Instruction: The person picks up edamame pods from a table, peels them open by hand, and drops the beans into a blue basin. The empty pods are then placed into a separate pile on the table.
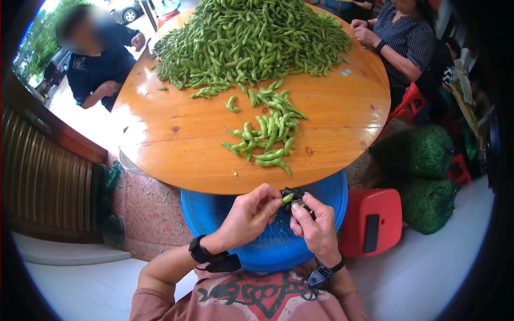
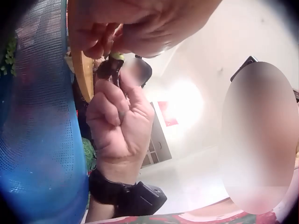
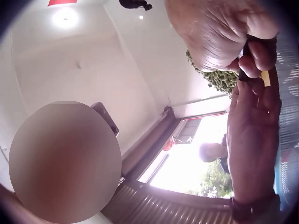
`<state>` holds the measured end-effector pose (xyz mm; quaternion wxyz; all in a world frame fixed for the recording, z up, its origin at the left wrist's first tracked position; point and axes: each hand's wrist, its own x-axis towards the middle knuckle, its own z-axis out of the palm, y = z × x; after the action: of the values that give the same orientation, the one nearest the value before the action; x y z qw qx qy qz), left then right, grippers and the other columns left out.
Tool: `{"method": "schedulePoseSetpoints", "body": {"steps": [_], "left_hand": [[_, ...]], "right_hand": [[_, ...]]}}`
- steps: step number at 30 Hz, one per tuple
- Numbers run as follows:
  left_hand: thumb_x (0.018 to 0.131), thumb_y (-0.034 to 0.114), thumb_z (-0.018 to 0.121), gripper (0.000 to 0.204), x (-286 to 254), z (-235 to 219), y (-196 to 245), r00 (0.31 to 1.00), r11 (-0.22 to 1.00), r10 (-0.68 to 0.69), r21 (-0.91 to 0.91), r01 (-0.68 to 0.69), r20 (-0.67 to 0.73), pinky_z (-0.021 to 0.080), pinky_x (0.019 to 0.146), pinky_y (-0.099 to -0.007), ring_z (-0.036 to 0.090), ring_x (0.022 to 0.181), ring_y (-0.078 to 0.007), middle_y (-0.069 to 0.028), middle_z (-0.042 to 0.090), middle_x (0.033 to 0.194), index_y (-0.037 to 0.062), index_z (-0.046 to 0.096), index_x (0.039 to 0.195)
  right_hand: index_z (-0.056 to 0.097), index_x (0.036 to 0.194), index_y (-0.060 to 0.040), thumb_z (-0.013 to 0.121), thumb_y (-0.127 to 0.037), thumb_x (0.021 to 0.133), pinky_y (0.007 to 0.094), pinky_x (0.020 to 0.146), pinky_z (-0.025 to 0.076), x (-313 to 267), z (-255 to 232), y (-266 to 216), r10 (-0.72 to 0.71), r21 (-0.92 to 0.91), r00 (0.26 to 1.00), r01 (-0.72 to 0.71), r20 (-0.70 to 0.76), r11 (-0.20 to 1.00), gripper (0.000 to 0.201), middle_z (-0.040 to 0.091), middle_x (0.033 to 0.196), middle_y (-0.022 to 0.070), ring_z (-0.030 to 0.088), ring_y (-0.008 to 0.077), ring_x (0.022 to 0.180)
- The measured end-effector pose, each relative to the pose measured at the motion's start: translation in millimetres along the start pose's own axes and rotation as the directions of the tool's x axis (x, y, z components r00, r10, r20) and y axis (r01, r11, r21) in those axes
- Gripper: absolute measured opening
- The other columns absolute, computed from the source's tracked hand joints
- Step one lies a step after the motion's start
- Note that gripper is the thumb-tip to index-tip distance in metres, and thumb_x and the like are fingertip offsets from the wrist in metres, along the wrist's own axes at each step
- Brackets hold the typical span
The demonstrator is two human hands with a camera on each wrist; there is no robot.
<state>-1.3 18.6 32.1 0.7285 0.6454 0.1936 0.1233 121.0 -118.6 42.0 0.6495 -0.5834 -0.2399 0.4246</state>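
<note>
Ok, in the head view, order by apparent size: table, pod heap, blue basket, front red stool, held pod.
1. Table
2. Pod heap and blue basket: too close to rank, since the heap is cut off above and the basket partly hidden
3. Front red stool
4. Held pod

A red plastic stool (image 1: 390,209) stands at the lower right of the frame, near stuffed green mesh bags (image 1: 423,155); a parked car (image 1: 129,14) sits upper left.
</note>
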Motion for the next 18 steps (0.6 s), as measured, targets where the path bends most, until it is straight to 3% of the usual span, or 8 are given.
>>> {"method": "schedulePoseSetpoints", "body": {"steps": [1,4,8,9,10,14,17,18], "left_hand": [[0.103,0.007,0.056,0.005,-1,2,0,0.992,0.970,0.113,0.224,-0.097,-0.061,0.043,0.058,-0.0215,0.054,0.065,-0.0052,0.0005,0.057,0.073,0.0020,0.058,0.104],[0.101,0.003,0.057,0.003,-1,5,0,0.970,0.910,0.229,0.372,-0.182,-0.083,0.044,0.058,-0.0224,0.055,0.064,-0.0052,-0.0002,0.057,0.070,0.0003,0.058,0.102],[0.102,0.007,0.057,0.005,-7,5,0,0.977,0.913,0.204,0.374,-0.166,-0.065,0.043,0.055,-0.0240,0.055,0.064,-0.0081,-0.0015,0.058,0.073,0.0019,0.058,0.102],[0.102,0.010,0.059,0.007,-6,1,-3,0.999,0.994,-0.021,-0.103,0.023,0.025,0.043,0.054,-0.0247,0.056,0.065,-0.0100,-0.0024,0.059,0.075,0.0031,0.059,0.102],[0.103,0.013,0.060,0.009,-4,-2,-6,0.963,0.809,-0.176,-0.527,0.261,0.206,0.042,0.053,-0.0255,0.057,0.065,-0.0120,-0.0033,0.060,0.077,0.0042,0.059,0.101],[0.103,0.019,0.059,0.013,1,-4,-14,0.911,0.612,-0.135,-0.690,0.386,0.391,0.041,0.052,-0.0259,0.058,0.066,-0.0153,-0.0045,0.061,0.080,0.0061,0.059,0.101],[0.100,0.017,0.065,0.013,-1,0,-9,0.923,0.705,-0.205,-0.604,0.370,0.326,0.043,0.055,-0.0248,0.059,0.067,-0.0137,-0.0036,0.062,0.082,0.0057,0.059,0.103],[0.097,0.015,0.069,0.015,-3,5,-9,0.968,0.891,-0.146,-0.399,0.218,0.205,0.044,0.055,-0.0250,0.059,0.066,-0.0120,-0.0037,0.063,0.080,0.0046,0.060,0.101]], "right_hand": [[0.056,0.088,-0.0019,0.056,-0.009,0.100,0.0213,0.047,0.035,-1,1,-2,0.004,0.004,1.000,-0.004,-0.008,1.000,0.014,0.048,0.063,-0.0031,0.044,0.0028,0.054],[0.056,0.090,-0.0021,0.056,-0.009,0.101,0.0215,0.047,0.035,-2,2,2,-0.016,-0.002,1.000,0.016,-0.019,1.000,0.013,0.047,0.064,-0.0032,0.044,0.0030,0.054],[0.058,0.095,-0.0021,0.054,-0.008,0.102,0.0210,0.047,0.033,-5,-3,5,-0.051,-0.037,0.999,0.052,0.016,0.998,0.010,0.046,0.065,-0.0036,0.044,0.0030,0.054],[0.058,0.095,-0.0021,0.054,-0.008,0.102,0.0210,0.047,0.033,-6,-6,5,-0.050,-0.034,0.999,0.050,0.014,0.998,0.010,0.046,0.065,-0.0036,0.044,0.0030,0.054],[0.059,0.097,-0.0022,0.054,-0.008,0.102,0.0208,0.046,0.032,-6,-9,2,0.011,0.115,0.998,-0.019,0.064,0.993,0.009,0.047,0.066,-0.0038,0.043,0.0028,0.054],[0.061,0.101,-0.0025,0.054,-0.008,0.102,0.0203,0.047,0.030,-4,-17,2,0.123,0.394,0.976,-0.186,0.180,0.900,0.010,0.048,0.067,-0.0050,0.041,0.0020,0.055],[0.061,0.100,-0.0029,0.054,-0.008,0.101,0.0207,0.047,0.033,-5,-17,13,0.080,0.250,0.991,-0.105,0.109,0.962,0.009,0.049,0.069,-0.0043,0.044,0.0025,0.055],[0.061,0.100,-0.0029,0.054,-0.008,0.101,0.0207,0.047,0.033,-5,-16,15,0.080,0.251,0.991,-0.106,0.110,0.962,0.009,0.049,0.069,-0.0043,0.044,0.0025,0.055]]}}
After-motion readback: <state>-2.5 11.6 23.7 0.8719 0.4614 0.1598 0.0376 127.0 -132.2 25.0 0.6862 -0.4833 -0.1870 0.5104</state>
